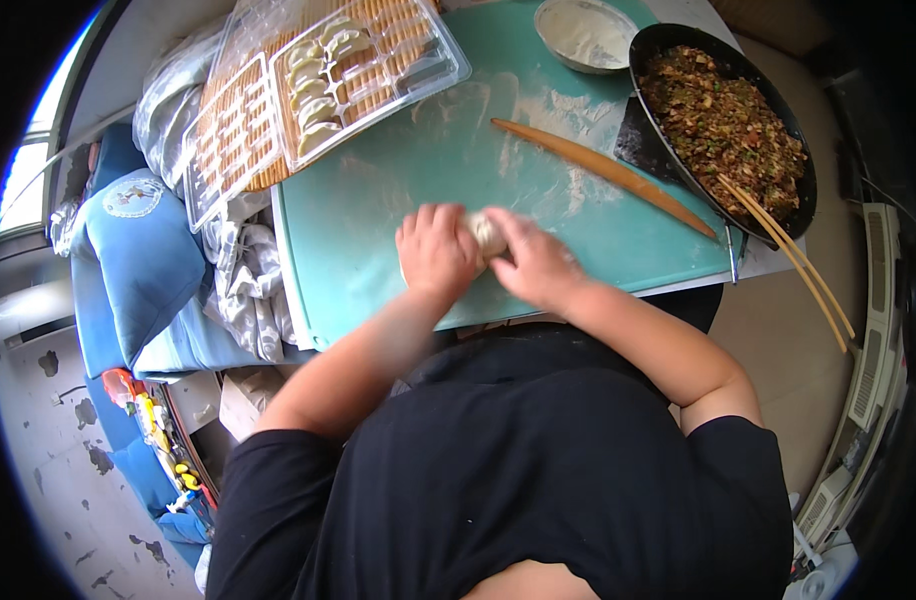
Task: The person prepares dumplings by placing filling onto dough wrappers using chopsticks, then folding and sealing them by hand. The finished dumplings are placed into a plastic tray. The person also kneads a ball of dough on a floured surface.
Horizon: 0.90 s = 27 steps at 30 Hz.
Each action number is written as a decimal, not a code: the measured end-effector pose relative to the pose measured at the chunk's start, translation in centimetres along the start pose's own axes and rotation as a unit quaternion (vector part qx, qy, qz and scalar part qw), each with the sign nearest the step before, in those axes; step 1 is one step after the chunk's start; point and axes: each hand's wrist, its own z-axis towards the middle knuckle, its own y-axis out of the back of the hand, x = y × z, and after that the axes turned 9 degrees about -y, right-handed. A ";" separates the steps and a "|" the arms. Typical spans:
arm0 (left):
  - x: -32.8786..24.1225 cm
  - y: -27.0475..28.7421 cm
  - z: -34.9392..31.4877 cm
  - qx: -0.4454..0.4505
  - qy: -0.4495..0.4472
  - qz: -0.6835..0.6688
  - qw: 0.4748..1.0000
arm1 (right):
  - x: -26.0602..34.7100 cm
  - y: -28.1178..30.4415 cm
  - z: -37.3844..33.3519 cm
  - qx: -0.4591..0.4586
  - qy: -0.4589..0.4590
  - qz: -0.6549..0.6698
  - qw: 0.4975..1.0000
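Between my two hands, just above the near part of the green mat, sits a pale lump of dough. My left hand curls over its left side. Against its right side press the thumb and fingers of my right hand, a little blurred by motion. Much of the lump is hidden by my fingers. Beyond my hands a tapered wooden rolling pin lies slantwise on the floury mat. A clear plastic tray at the far left holds several folded dumplings in its compartments.
A bowl of white flour stands at the far edge. To its right, a black pan holds chopped filling, with wooden chopsticks leaning out over the rim. Woven bamboo lies under the tray. A blue cushion is at left.
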 end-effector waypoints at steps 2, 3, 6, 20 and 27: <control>0.9 -1.3 2.8 0.012 -0.008 -0.015 1.000 | -0.7 1.6 1.1 0.065 -0.136 -0.005 0.988; 1.3 -1.8 3.7 0.018 -0.013 -0.022 1.000 | -1.1 2.2 1.5 0.097 -0.204 -0.007 0.974; 1.9 -1.9 5.8 0.028 -0.052 0.013 0.998 | -0.7 2.5 2.9 0.126 -0.290 0.075 0.946; 3.5 2.4 3.0 0.041 0.244 -0.345 0.905 | 4.7 -1.1 1.7 0.028 0.018 -0.004 0.999; 1.4 0.4 -1.1 -0.039 -0.026 0.012 0.999 | 1.0 -1.2 -0.7 0.057 0.009 -0.010 0.998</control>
